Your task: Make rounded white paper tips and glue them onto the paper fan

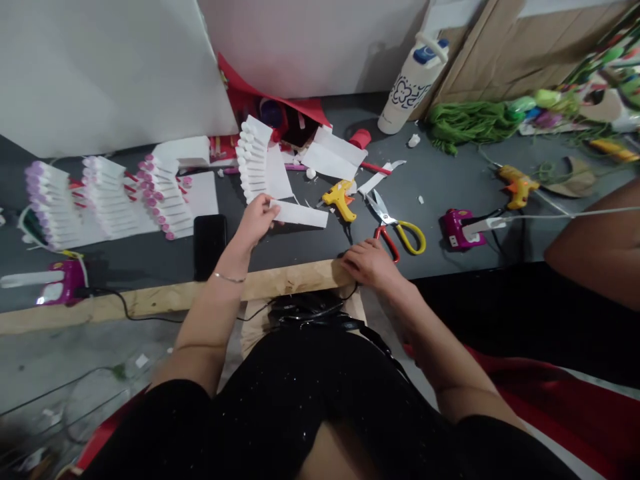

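Pinched between the fingers of my left hand is one end of a white paper strip, which extends to the right over the grey table. My right hand rests at the table's wooden front edge, its fingers curled down; whether they hold anything is hidden. Just beyond it lie scissors with one red and one yellow handle, blades apart. A yellow glue gun lies left of the scissors. Behind my left hand is a fan of white-tipped sticks on paper.
Pink- and purple-tipped stick rows and a black phone lie to the left. A white bottle stands at the back. On the right are green cords, another glue gun, a purple power block and a person's arm.
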`<control>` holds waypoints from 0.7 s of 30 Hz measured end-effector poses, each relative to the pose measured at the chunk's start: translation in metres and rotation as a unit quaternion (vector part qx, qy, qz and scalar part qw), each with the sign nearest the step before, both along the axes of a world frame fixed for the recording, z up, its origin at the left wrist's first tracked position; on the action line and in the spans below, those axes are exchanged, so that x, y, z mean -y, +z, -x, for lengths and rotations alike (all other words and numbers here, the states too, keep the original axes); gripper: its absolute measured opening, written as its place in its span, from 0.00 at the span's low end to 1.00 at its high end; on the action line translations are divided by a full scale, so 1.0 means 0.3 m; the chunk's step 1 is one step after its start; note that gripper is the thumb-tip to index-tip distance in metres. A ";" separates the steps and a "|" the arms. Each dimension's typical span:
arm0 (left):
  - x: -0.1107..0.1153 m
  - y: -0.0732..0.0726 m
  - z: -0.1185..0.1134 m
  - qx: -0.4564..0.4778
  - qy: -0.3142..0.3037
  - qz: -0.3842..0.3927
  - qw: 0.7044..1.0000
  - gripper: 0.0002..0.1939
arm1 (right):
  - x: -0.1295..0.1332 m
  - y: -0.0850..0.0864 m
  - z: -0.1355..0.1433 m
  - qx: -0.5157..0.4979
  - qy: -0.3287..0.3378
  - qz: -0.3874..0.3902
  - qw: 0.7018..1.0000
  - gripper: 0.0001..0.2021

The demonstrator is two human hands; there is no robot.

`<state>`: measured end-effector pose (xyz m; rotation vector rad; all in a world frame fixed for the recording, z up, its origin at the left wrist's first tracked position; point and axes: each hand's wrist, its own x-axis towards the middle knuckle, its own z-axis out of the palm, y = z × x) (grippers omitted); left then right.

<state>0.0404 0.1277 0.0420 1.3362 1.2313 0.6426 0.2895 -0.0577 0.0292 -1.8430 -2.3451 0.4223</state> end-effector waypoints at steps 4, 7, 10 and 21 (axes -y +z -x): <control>0.128 -0.016 0.065 0.081 0.018 0.067 0.994 0.11 | -0.010 0.023 -0.030 -0.123 -0.053 -0.045 0.990 0.11; 0.214 -0.034 0.072 0.133 0.015 0.131 0.982 0.13 | -0.070 0.027 0.029 -0.274 -0.101 -0.058 0.955 0.21; 0.259 -0.059 0.075 0.148 0.022 0.145 0.978 0.13 | -0.144 0.015 0.111 -0.372 -0.101 0.056 0.921 0.28; 0.221 -0.086 0.133 -0.100 -0.070 -0.129 0.984 0.07 | -0.246 -0.026 0.156 -0.286 -0.080 0.084 0.951 0.10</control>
